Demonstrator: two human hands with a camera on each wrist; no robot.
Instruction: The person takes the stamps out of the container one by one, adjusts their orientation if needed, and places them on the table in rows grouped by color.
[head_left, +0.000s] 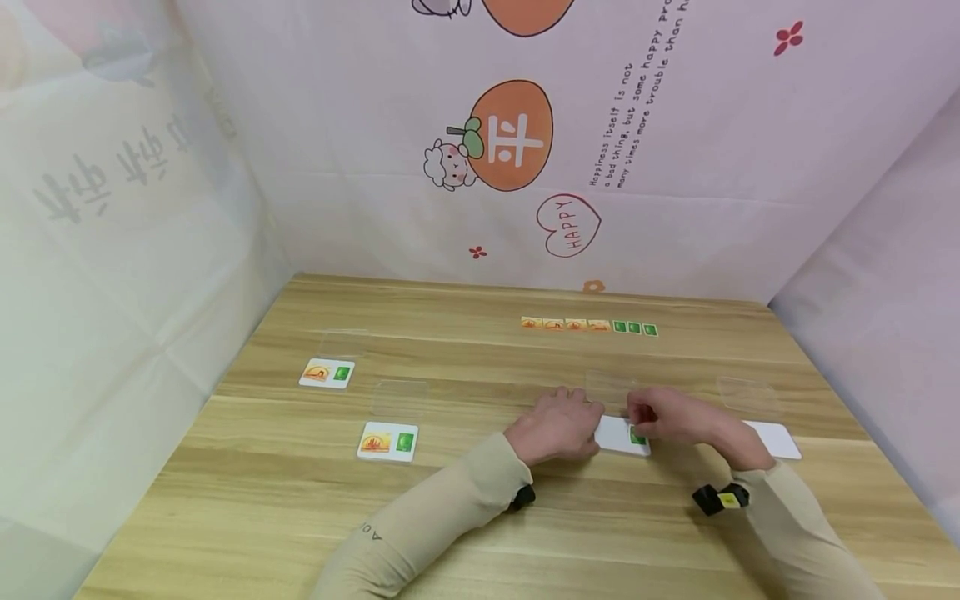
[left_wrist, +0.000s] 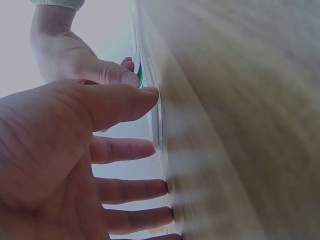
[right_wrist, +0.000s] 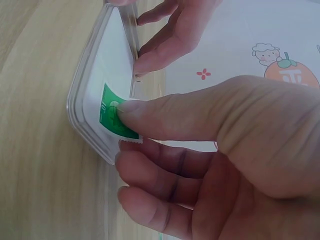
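Green is the colour at the right hand (head_left: 671,419): thumb and fingertips pinch a green stamp (right_wrist: 109,112), its face curved under the thumb, right over the right end of a white box (head_left: 617,435)! That box lies right of the tabletop's (head_left: 225,508) middle, between the near and far edges. And look at the left hand (head_left: 555,425), fingers straight and spread, grasping nothing, thumb and forefinger touching the box's left side. A clear panel (head_left: 611,383) sits just behind it.

Over toward the right edge, a blank box (head_left: 782,440), partly hidden by the right wrist, another clear panel beyond. Across to the left, two decorated boxes (head_left: 387,442), one nearer the left edge and farther back, each showing an orange picture on its left and a green one on its right, each with its own clear panel behind. And up near the far edge, a neat row: four orange stamps (head_left: 565,324), then three green stamps (head_left: 634,328) at its right end!
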